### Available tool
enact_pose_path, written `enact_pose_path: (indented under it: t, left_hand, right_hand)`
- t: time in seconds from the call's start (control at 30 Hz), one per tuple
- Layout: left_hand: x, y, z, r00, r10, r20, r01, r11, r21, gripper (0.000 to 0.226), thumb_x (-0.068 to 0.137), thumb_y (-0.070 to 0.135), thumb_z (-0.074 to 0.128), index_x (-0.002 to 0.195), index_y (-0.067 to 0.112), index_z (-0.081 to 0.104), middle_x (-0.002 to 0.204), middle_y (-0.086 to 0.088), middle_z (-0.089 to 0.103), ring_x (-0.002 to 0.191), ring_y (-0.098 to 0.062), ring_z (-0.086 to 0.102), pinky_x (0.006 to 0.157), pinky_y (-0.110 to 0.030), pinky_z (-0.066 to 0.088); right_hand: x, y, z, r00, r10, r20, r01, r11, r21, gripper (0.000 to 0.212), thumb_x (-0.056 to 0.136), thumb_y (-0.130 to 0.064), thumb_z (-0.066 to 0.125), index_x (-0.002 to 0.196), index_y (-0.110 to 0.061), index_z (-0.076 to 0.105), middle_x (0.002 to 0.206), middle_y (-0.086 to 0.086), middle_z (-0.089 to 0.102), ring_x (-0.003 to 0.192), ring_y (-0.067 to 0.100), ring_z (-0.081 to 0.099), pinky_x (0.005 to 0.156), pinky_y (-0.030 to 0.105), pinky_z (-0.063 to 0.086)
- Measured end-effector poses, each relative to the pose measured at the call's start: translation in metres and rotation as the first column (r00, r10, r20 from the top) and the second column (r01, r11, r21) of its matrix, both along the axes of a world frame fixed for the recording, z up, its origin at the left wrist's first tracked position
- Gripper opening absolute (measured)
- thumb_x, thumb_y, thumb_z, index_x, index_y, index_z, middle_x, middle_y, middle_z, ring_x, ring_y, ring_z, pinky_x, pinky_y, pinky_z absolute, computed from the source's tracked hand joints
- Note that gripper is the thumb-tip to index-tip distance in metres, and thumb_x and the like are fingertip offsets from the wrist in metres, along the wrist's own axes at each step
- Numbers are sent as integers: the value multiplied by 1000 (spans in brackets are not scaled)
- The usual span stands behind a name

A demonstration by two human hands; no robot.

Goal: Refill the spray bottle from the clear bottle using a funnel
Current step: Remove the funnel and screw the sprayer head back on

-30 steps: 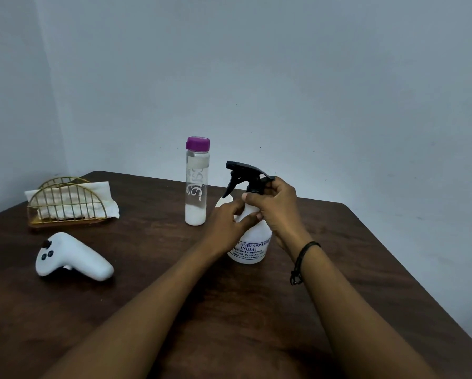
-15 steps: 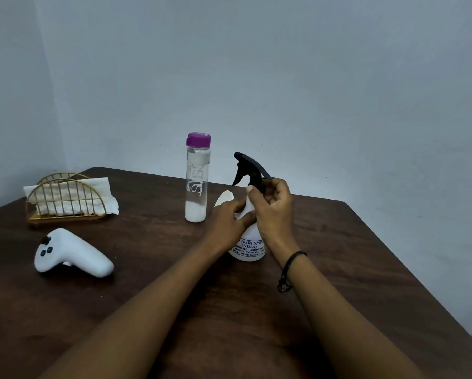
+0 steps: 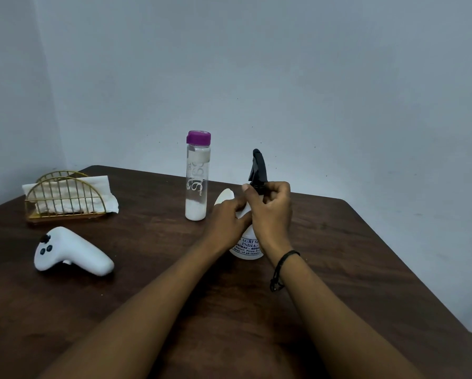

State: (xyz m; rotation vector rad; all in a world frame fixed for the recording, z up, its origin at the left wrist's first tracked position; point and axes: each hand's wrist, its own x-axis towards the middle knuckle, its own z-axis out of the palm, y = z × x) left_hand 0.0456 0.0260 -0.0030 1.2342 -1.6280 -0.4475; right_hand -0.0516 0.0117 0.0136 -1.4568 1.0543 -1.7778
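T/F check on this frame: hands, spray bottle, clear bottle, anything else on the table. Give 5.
1. Both hands are on the spray bottle. True: the left hand holds its body, the right hand grips the neck under the black trigger head.
2. The clear bottle is open. False: its purple cap is on.
3. The clear bottle lies on its side. False: it stands upright, left of the spray bottle.
4. A white controller lies on the table. True.
5. The napkin holder is empty. False: it holds white napkins.
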Motion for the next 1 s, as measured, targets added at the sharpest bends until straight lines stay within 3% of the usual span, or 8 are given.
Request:
enact_pose_path:
  t: [0.13,0.2,0.3,0.4,0.6,0.73,0.83,1.0]
  left_hand:
    - [1,-1,0,1000,11,-2,-11,1000,-4,49,81,52,49,100,13,71,91,-3,76,89,-18,71,77,-48,57]
    - [0,-1,-1,1000,3,-13,-3,1000,-8,44,84,50,51,92,12,71,84,-2,75,85,-16,71,75,-49,57]
    - [-1,0,-1,1000,0,-18,0,1000,0,42,88,49,50,91,12,70,82,-2,75,82,-15,72,75,-51,57]
    - [-1,-1,0,1000,0,-15,0,1000,5,56,82,58,43,95,11,71,85,-4,76,84,-17,71,77,-52,56]
    - [-1,-2,-1,1000,11,-10,-11,1000,-8,37,88,43,53,95,12,71,87,-4,76,85,-17,71,77,-52,55]
    - [-1,-2,-2,998,3,-56,-4,1000,-6,49,79,56,55,86,10,70,80,-6,75,83,-21,72,75,-53,55]
    - [-2,-1,-1,997,16,-70,-17,1000,-10,31,91,38,63,74,13,68,71,-3,73,73,-15,70,67,-44,53]
    - [-4,-5,-3,995,49,-87,-51,998,-23,37,94,25,64,59,16,56,54,2,61,55,-4,57,54,-27,36]
  right_hand:
    - [2,4,-1,1000,-4,10,4,1000,-10,32,89,-27,70,107,-14,47,93,-4,61,82,10,61,68,20,49]
    - [4,5,-1,997,55,45,-55,998,13,19,96,-22,56,113,-15,52,102,-1,63,91,13,62,75,24,50]
    - [6,3,-3,999,31,-41,-31,999,-7,21,97,-23,46,106,-13,63,104,9,66,91,16,62,72,25,47]
    - [4,-2,-5,998,-1,-62,1,1000,-1,11,97,-26,56,105,-20,62,104,6,69,93,16,66,73,23,52]
    - [-2,-3,-3,997,58,-58,-56,998,40,16,92,-32,66,105,-24,60,100,-2,71,94,13,69,76,26,54]
    - [-4,-5,0,989,150,-15,-148,986,74,17,91,-37,59,96,-23,68,97,6,73,94,24,70,83,41,56]
    - [-4,-5,-1,994,68,-86,-66,997,29,8,95,-32,62,94,-25,66,96,5,73,91,20,70,81,38,58]
    - [0,-4,-1,997,-28,-69,30,999,40,22,89,-35,71,101,-19,62,101,4,72,93,17,70,84,39,58]
